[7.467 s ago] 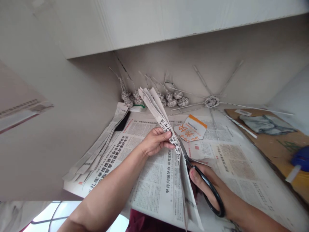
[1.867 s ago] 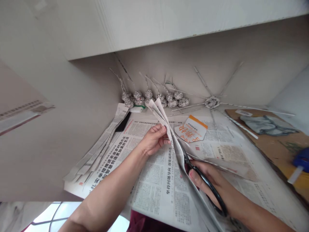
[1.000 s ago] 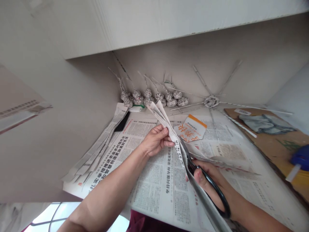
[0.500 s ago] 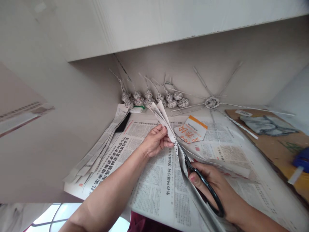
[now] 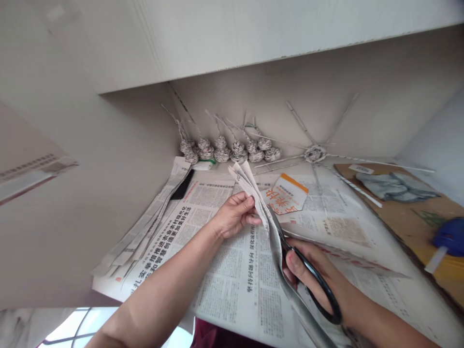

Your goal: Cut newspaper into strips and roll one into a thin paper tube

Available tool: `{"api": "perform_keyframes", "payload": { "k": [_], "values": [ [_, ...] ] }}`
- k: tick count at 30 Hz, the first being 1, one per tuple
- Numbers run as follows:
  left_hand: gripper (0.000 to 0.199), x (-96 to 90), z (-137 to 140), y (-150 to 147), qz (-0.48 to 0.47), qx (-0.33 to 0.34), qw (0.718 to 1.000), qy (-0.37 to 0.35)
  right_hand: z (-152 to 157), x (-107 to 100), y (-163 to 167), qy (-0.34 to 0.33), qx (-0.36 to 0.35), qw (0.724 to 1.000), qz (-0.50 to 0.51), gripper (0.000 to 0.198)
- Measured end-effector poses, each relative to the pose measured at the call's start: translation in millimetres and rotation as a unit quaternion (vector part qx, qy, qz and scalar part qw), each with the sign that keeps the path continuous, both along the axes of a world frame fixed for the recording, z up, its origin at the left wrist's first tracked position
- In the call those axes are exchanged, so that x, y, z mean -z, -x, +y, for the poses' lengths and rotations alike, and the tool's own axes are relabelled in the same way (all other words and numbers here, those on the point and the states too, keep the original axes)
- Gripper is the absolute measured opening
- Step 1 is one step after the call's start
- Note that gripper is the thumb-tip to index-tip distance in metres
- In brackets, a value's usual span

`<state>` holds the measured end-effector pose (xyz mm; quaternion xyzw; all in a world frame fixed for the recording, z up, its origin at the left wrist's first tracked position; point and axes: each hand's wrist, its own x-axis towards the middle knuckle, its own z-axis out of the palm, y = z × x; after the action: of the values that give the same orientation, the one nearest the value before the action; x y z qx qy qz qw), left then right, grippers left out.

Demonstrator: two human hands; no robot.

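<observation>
Pinched in the fingers of my left hand (image 5: 237, 215) is a folded newspaper strip (image 5: 253, 193), its layered ends pointing up and away. My right hand (image 5: 315, 270) grips black-handled scissors (image 5: 321, 290), fingers through the loops. The scissor blades lie along the newspaper just right of my left fingers, within the cut between the strip and the larger sheet. That larger sheet (image 5: 302, 309) hangs down below the scissors toward me. Another flap of it spreads to the right behind my right hand.
Newspaper (image 5: 217, 275) covers the table. Cut strips (image 5: 145, 232) and a dark flat object (image 5: 182, 186) lie at left. Several woven paper gourds (image 5: 221, 150) and a spoked weave (image 5: 314, 153) stand along the back. An orange-white card (image 5: 288, 193), cardboard (image 5: 395, 212) and a blue object (image 5: 451, 237) sit rightward.
The scissors and my right hand have shifted slightly right and down. The gap between strip and sheet looks wider, and my left hand still holds the strip.
</observation>
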<state>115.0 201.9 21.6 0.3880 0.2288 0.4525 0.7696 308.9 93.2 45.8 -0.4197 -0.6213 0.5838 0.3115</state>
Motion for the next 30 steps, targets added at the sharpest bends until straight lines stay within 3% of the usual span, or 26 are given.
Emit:
{"api": "perform_keyframes", "payload": {
  "k": [7,16,24,30],
  "values": [
    [0.038,-1.3,0,1,0.018,-0.021,1.0,0.008,-3,2,5,0.068,0.03,0.997,0.018,0.058],
    [0.036,-3.9,3,3,-0.014,-0.028,1.0,0.001,-2,13,5,0.082,0.025,0.996,0.015,0.053],
    [0.038,-1.0,-2,0,0.014,0.037,0.999,-0.009,-2,11,-1,0.003,0.004,1.0,-0.03,0.053],
    [0.033,-0.6,-1,-2,-0.007,0.024,1.0,-0.009,-2,18,-4,-0.006,0.001,1.0,-0.018,0.052]
  ]
}}
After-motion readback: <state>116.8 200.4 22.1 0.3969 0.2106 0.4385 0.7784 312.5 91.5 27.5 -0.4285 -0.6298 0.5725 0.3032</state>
